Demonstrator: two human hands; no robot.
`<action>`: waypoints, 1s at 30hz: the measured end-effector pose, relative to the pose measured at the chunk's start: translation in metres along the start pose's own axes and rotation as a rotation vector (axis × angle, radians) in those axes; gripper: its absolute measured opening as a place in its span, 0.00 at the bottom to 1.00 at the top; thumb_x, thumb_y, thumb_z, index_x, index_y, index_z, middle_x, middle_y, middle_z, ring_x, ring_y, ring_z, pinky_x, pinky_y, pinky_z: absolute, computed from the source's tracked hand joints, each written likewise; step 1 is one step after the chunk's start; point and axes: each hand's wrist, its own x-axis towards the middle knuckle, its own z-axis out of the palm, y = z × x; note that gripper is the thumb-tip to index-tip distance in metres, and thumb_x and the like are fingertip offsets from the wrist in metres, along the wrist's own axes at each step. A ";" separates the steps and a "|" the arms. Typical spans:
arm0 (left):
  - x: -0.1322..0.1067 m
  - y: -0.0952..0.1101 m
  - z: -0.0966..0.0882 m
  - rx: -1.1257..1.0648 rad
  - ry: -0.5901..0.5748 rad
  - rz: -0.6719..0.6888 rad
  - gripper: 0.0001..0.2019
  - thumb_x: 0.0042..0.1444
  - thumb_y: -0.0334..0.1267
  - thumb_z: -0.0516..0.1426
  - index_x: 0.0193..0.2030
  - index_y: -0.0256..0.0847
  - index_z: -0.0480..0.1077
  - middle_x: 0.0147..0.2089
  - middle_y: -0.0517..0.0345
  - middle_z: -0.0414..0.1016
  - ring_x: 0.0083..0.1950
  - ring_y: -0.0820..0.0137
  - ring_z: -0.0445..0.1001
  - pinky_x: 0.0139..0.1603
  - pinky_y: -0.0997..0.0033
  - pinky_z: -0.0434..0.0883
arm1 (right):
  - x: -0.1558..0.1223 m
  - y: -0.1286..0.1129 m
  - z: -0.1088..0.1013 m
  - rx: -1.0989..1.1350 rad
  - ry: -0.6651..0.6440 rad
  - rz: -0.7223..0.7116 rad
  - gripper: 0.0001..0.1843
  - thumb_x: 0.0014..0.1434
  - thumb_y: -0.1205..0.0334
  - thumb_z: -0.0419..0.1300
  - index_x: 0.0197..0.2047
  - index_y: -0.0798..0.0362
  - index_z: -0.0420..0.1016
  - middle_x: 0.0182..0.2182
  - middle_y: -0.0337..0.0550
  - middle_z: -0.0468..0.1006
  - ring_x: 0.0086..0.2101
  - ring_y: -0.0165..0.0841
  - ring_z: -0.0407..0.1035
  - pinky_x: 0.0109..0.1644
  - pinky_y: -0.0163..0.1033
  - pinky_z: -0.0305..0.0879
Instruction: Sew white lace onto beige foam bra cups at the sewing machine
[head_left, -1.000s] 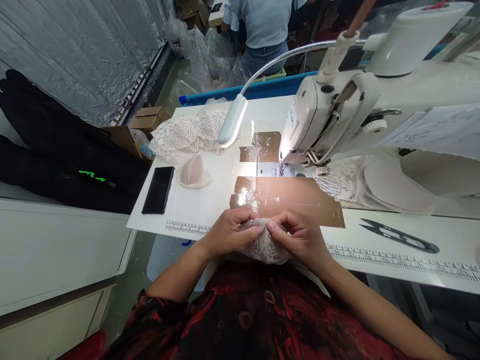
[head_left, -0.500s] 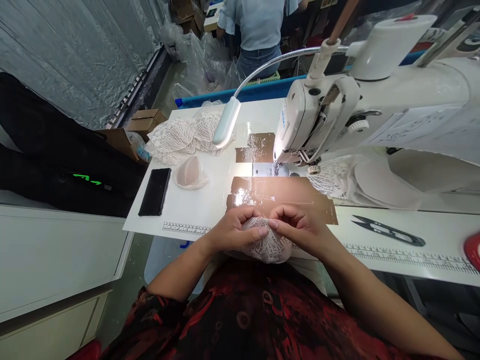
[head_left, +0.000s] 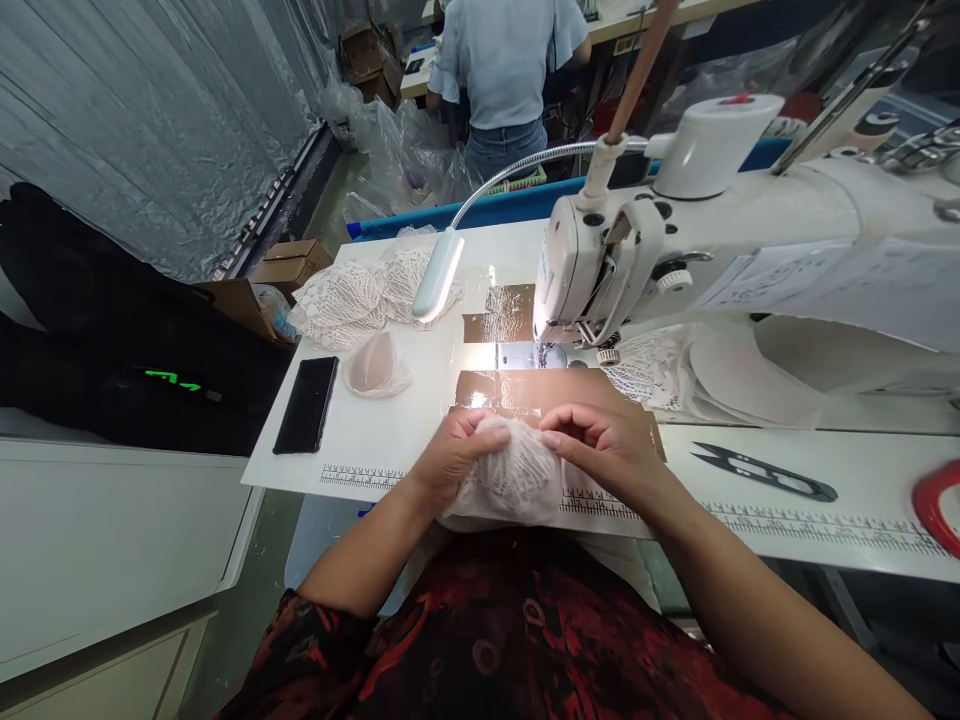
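A white lace bra cup (head_left: 517, 475) is held up at the table's front edge, between my hands. My left hand (head_left: 459, 452) pinches its upper left edge, thumb lying over the lace. At its upper right edge, my right hand (head_left: 600, 440) pinches the rim between thumb and fingertips. Just beyond my hands is the sewing machine's needle area (head_left: 544, 355), with brown tape (head_left: 525, 390) on the table in front of it. To the left lie a beige bra cup (head_left: 373, 365) and a heap of white lace cups (head_left: 349, 305).
A black phone (head_left: 305, 405) lies at the table's left end. Thread snips (head_left: 765, 472) and a red ring-shaped thing (head_left: 937, 505) are on the right. The lamp (head_left: 440, 275) hangs over the table beside the sewing machine (head_left: 637, 250). A person (head_left: 502, 70) sits beyond.
My left hand has shifted slightly left along the cup's edge, and the two hands are farther apart. More of the lace faces up. The camera view has tilted a little.
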 end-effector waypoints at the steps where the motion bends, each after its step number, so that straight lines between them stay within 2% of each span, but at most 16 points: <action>1: -0.001 0.009 -0.006 0.059 0.059 0.078 0.17 0.45 0.45 0.65 0.26 0.36 0.64 0.23 0.64 0.66 0.23 0.78 0.63 0.26 0.77 0.61 | -0.001 0.002 -0.007 -0.012 0.041 0.000 0.14 0.54 0.50 0.62 0.35 0.52 0.75 0.30 0.41 0.76 0.30 0.31 0.67 0.32 0.35 0.63; 3: 0.000 0.030 -0.017 0.281 0.199 0.285 0.14 0.48 0.45 0.63 0.26 0.36 0.66 0.24 0.63 0.66 0.25 0.77 0.63 0.28 0.76 0.61 | -0.005 0.005 -0.021 -0.052 0.127 0.024 0.15 0.54 0.49 0.62 0.37 0.52 0.75 0.32 0.42 0.77 0.30 0.32 0.68 0.31 0.36 0.63; 6: 0.017 0.050 -0.023 0.805 0.355 0.582 0.12 0.53 0.41 0.58 0.23 0.38 0.64 0.22 0.63 0.61 0.26 0.75 0.60 0.28 0.74 0.59 | -0.008 0.003 -0.040 -0.168 0.185 0.037 0.15 0.55 0.48 0.60 0.37 0.51 0.75 0.31 0.42 0.76 0.29 0.32 0.67 0.28 0.36 0.61; 7: 0.027 0.051 -0.020 0.986 0.356 0.655 0.12 0.54 0.39 0.57 0.22 0.39 0.63 0.22 0.62 0.60 0.26 0.74 0.59 0.29 0.73 0.58 | -0.008 0.001 -0.044 -0.221 0.178 0.024 0.14 0.56 0.49 0.59 0.36 0.51 0.75 0.30 0.41 0.76 0.28 0.32 0.67 0.28 0.36 0.60; 9: 0.053 0.042 -0.007 1.299 0.263 0.746 0.11 0.52 0.32 0.56 0.21 0.39 0.61 0.24 0.59 0.62 0.30 0.70 0.61 0.34 0.70 0.60 | -0.002 -0.006 -0.049 -0.356 0.148 -0.016 0.12 0.58 0.51 0.57 0.35 0.50 0.75 0.28 0.40 0.76 0.27 0.32 0.66 0.28 0.36 0.59; 12: 0.086 0.015 0.020 1.607 0.074 0.626 0.08 0.52 0.28 0.53 0.24 0.38 0.64 0.26 0.52 0.65 0.34 0.63 0.64 0.37 0.64 0.62 | 0.013 -0.015 -0.050 -0.567 0.105 -0.062 0.10 0.58 0.57 0.54 0.35 0.49 0.76 0.26 0.38 0.76 0.26 0.32 0.66 0.29 0.37 0.58; 15: 0.091 -0.008 0.040 1.644 0.009 0.606 0.09 0.57 0.32 0.51 0.27 0.36 0.67 0.26 0.48 0.66 0.35 0.59 0.65 0.37 0.61 0.62 | 0.029 -0.016 -0.044 -0.741 0.051 -0.057 0.13 0.59 0.61 0.51 0.38 0.48 0.77 0.29 0.39 0.78 0.28 0.34 0.68 0.31 0.37 0.58; 18: 0.077 -0.010 0.044 1.665 -0.047 0.619 0.12 0.60 0.37 0.49 0.32 0.34 0.70 0.30 0.45 0.68 0.38 0.57 0.66 0.39 0.59 0.64 | 0.036 -0.007 -0.035 -0.872 0.018 -0.091 0.17 0.61 0.65 0.48 0.42 0.49 0.77 0.39 0.43 0.79 0.39 0.36 0.69 0.37 0.37 0.59; 20: 0.069 -0.001 0.038 1.659 -0.085 0.599 0.14 0.61 0.37 0.47 0.33 0.34 0.71 0.33 0.44 0.70 0.38 0.59 0.67 0.41 0.59 0.65 | 0.036 0.001 -0.028 -0.969 -0.010 -0.106 0.17 0.62 0.67 0.47 0.43 0.50 0.77 0.41 0.45 0.77 0.40 0.36 0.68 0.37 0.36 0.59; 22: 0.066 0.010 0.030 1.599 -0.133 0.582 0.14 0.62 0.36 0.47 0.33 0.36 0.72 0.36 0.45 0.71 0.39 0.61 0.68 0.42 0.60 0.66 | 0.035 0.007 -0.023 -1.081 -0.033 -0.108 0.17 0.63 0.66 0.47 0.43 0.50 0.77 0.40 0.46 0.75 0.38 0.36 0.67 0.35 0.37 0.57; 25: 0.071 0.020 0.017 1.451 -0.244 0.623 0.13 0.62 0.35 0.48 0.41 0.37 0.74 0.47 0.45 0.74 0.46 0.62 0.72 0.48 0.62 0.67 | 0.034 0.011 -0.020 -1.206 -0.040 -0.124 0.18 0.65 0.64 0.45 0.45 0.51 0.76 0.39 0.48 0.74 0.36 0.37 0.65 0.34 0.39 0.55; 28: 0.079 0.016 0.009 1.391 -0.276 0.688 0.16 0.63 0.35 0.49 0.51 0.36 0.73 0.55 0.42 0.72 0.51 0.59 0.72 0.51 0.59 0.68 | 0.034 0.012 -0.020 -1.240 -0.021 -0.144 0.18 0.64 0.69 0.46 0.47 0.52 0.76 0.39 0.48 0.73 0.37 0.37 0.64 0.35 0.39 0.54; 30: 0.086 0.010 0.006 1.417 -0.242 0.724 0.16 0.63 0.36 0.48 0.52 0.35 0.73 0.56 0.40 0.72 0.50 0.57 0.74 0.49 0.55 0.69 | 0.036 0.012 -0.020 -1.237 0.007 -0.153 0.19 0.61 0.72 0.48 0.49 0.52 0.75 0.39 0.48 0.74 0.37 0.37 0.64 0.35 0.39 0.53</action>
